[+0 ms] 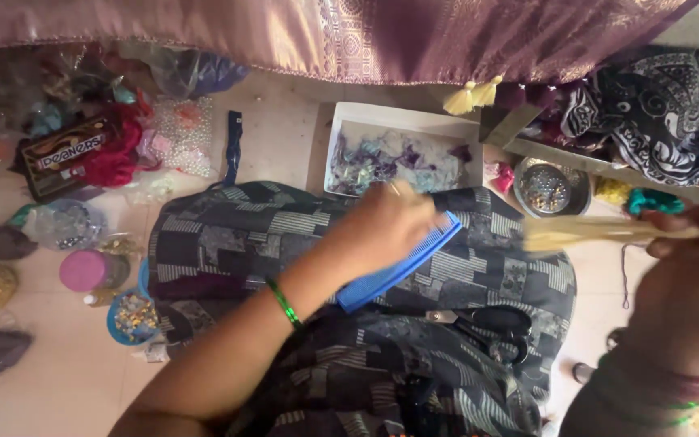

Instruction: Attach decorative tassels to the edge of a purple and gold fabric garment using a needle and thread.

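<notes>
While the person sits on the floor with a dark patchwork-printed cloth [366, 267] spread over the lap, the left hand [386, 222] is clenched around a blue comb [402, 263], and the comb lies slanted over the middle of the lap with its teeth turned toward the right side. The right hand [685, 267] is closed on one end of a pale yellow bunch of threads [584, 233], holding it stretched out level toward the comb; the free end of the threads is blurred and is just beside the upper tip of the comb, so I judge the bunch is kept tight so that the teeth can pass through it. A green bangle [285, 303] sits on the left wrist.

Black scissors [491, 328] rest on the cloth below the comb, near both hands, probably to be easy to take. On the tiled floor [277, 142] beyond the lap stands a white tray [402, 150] with purple and pale scraps inside, and to its right a round metal bowl [550, 190] with small beads. A yellow tassel [471, 97] hangs from the edge of a purple brocade fabric [349, 32] at the far side. At the left side of the floor are a pink-lidded jar [86, 269], a blue dish of beads [131, 317] and several small bags.
</notes>
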